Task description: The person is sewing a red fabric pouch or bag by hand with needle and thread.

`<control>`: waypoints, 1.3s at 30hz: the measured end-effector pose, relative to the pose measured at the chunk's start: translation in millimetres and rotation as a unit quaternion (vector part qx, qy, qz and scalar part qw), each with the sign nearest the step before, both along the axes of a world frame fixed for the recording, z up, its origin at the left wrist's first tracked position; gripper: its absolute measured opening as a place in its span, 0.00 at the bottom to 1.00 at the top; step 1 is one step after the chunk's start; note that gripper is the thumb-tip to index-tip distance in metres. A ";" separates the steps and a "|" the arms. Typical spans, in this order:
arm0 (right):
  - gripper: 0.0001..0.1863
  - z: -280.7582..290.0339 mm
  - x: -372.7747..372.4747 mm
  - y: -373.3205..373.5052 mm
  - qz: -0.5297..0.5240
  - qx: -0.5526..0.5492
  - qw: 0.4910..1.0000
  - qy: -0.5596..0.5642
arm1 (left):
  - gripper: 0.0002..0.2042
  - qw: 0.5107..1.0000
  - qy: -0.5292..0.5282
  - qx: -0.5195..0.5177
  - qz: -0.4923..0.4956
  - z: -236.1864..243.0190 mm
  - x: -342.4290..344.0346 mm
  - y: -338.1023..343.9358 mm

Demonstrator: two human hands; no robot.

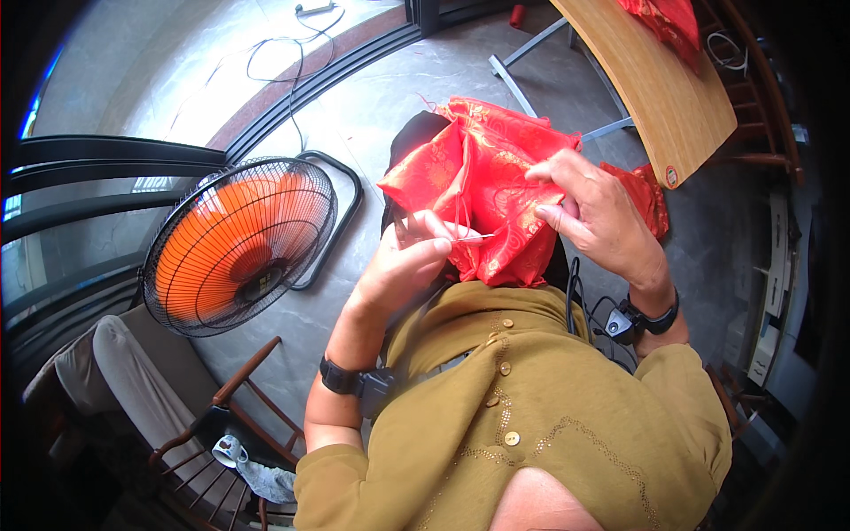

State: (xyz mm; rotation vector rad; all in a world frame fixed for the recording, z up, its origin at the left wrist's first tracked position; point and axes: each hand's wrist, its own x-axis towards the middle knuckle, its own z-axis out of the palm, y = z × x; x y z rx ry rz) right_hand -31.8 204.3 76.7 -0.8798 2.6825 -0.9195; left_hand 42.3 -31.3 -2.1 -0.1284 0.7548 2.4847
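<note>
A red brocade cloth [496, 164] with a shiny gold-toned pattern lies bunched over my lap. My left hand [412, 257] pinches a thin, pale needle [472, 238] between thumb and fingertips, its tip pointing right across the cloth. A dark, narrow tool [400, 228] also shows against that hand's fingers; its kind is unclear. Red thread seems to run down the cloth near the needle. On the other side, my right hand [591, 205] grips the cloth's right part between thumb and bent fingers.
An orange-bladed floor fan [243, 248] in a black cage stands to the left. At the upper right is a wooden table [660, 88] with red cloth [668, 26] on it. More red cloth [645, 196] hangs below its edge. A wooden chair [239, 376] sits lower left.
</note>
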 end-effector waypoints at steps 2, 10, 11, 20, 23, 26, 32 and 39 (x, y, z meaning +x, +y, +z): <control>0.11 13.4 -0.9 -7.9 0.019 -0.025 0.999 -0.014 | 0.02 0.999 0.020 -0.043 -0.002 -0.7 1.6 -1.3; 0.08 3.6 14.6 -37.7 0.168 0.011 0.984 0.054 | 0.02 0.982 0.024 -0.188 -0.021 3.1 1.5 -5.2; 0.08 -3.4 14.1 -37.1 0.168 0.011 0.984 0.054 | 0.02 0.979 0.028 -0.202 -0.026 2.3 1.6 -5.8; 0.04 -21.4 9.8 -35.6 0.102 -0.065 0.993 0.001 | 0.15 0.993 -0.019 -0.113 0.020 7.0 3.9 0.1; 0.04 -16.3 10.6 -34.5 0.091 -0.043 0.993 -0.054 | 0.18 0.997 -0.032 -0.065 0.004 1.0 4.8 -3.7; 0.06 -16.3 13.4 -33.2 0.089 -0.039 0.993 -0.063 | 0.18 0.997 -0.030 -0.072 0.011 -9.7 7.4 -3.6; 0.08 -19.0 17.6 -36.0 0.091 -0.091 0.986 -0.107 | 0.16 0.985 0.011 -0.172 -0.020 -2.7 8.4 20.3; 0.07 -4.5 18.5 -27.3 0.079 -0.070 0.992 -0.062 | 0.08 0.990 0.007 -0.140 0.011 -9.9 12.0 19.0</control>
